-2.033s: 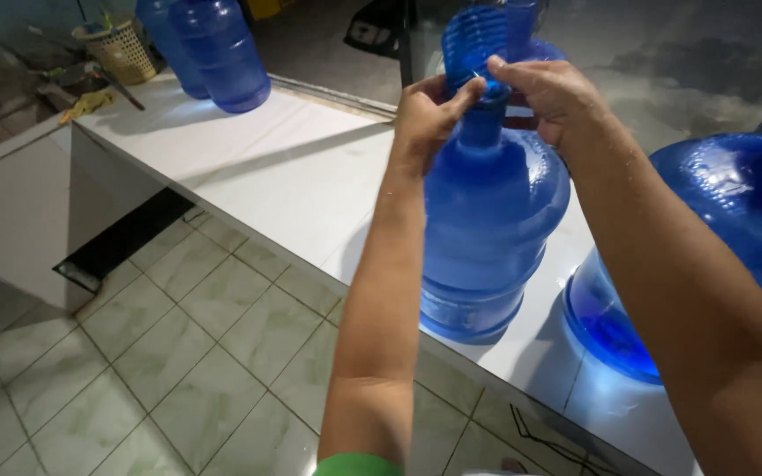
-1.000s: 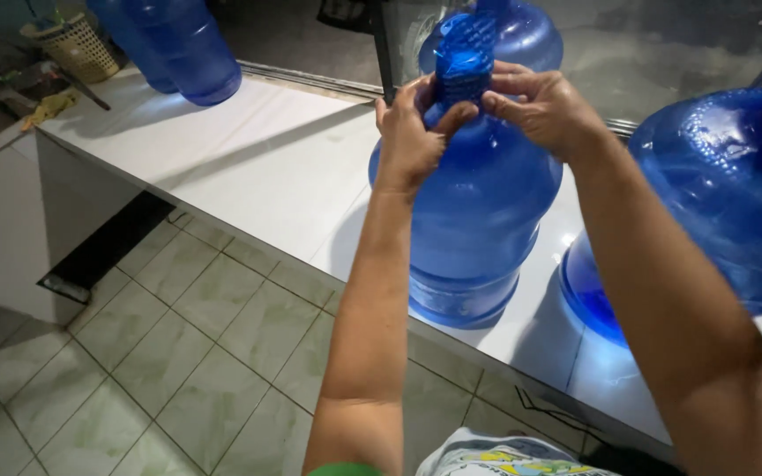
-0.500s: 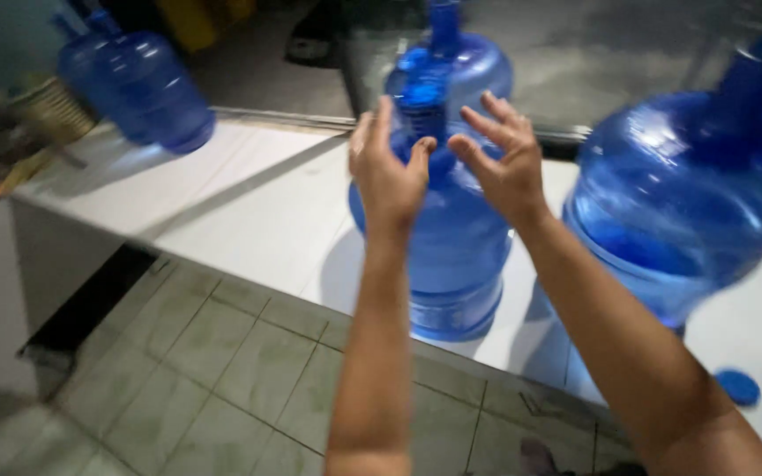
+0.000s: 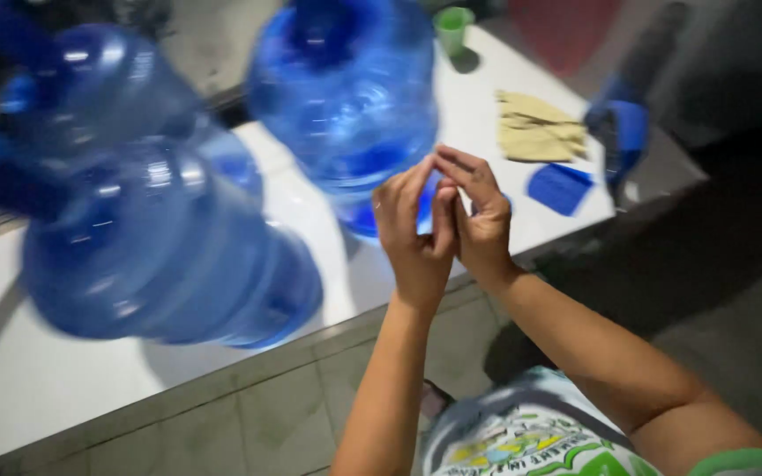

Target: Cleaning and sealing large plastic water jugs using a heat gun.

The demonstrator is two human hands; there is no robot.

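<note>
Head view shows two bare hands held up close together over the edge of a white counter (image 4: 504,229). The left hand (image 4: 416,234) and the right hand (image 4: 480,220) touch each other at the fingers, with the fingertips (image 4: 438,167) pinched together near the top. Something small may be between them, but I cannot tell, because the picture is blurry and the fingers hide it. Just behind the hands stands a big blue water jug (image 4: 346,97) on the counter, and the hands are near its bottom part. To the left is another big blue water jug (image 4: 152,256), very blurry, closer to the camera. Farther back on the counter sits a small green cup (image 4: 452,26). Some tan cloths (image 4: 535,128) lie in a pile to the right, and a flat blue piece (image 4: 559,187) lies just beside them.
</note>
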